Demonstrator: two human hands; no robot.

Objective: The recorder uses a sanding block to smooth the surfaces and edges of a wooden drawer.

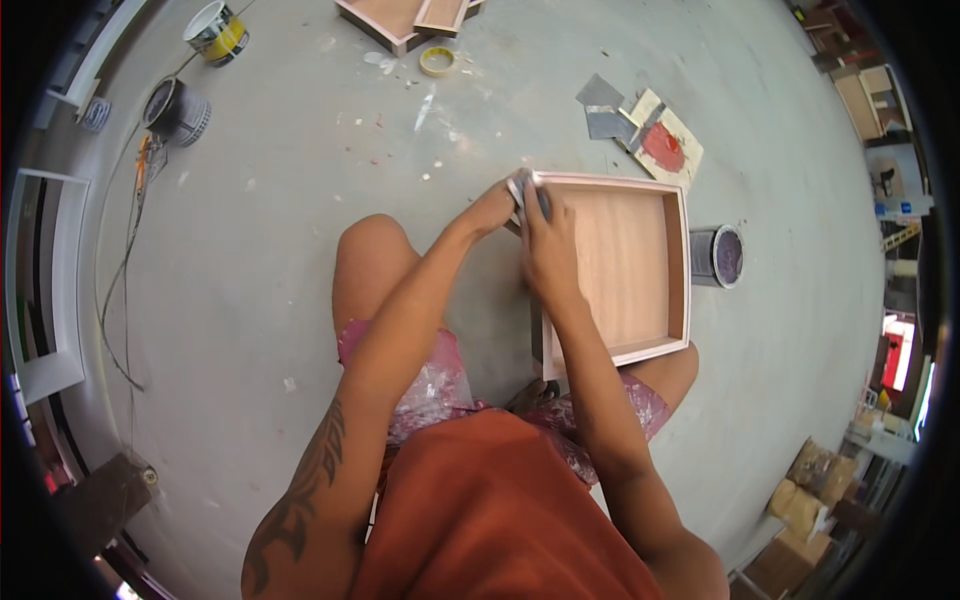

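A shallow wooden drawer box (625, 270) with pale, pinkish-white rims lies tilted over my right leg, its open side up. At its far left corner both my hands meet. A folded dark grey piece that looks like sandpaper (543, 201) shows between the fingers of my right hand (550, 245), which presses on the rim. My left hand (490, 209) is closed just outside that corner, its fingertips at the same grey piece. My right fingers partly hide the corner and the grey piece.
Grey sheets (604, 108) lie beside a board with red paste (663, 147) on the floor. An open can (718, 256) stands right of the drawer. Further off are a tape roll (437, 62), more wooden boxes (385, 20), paint tins (176, 112) and a cable (118, 280).
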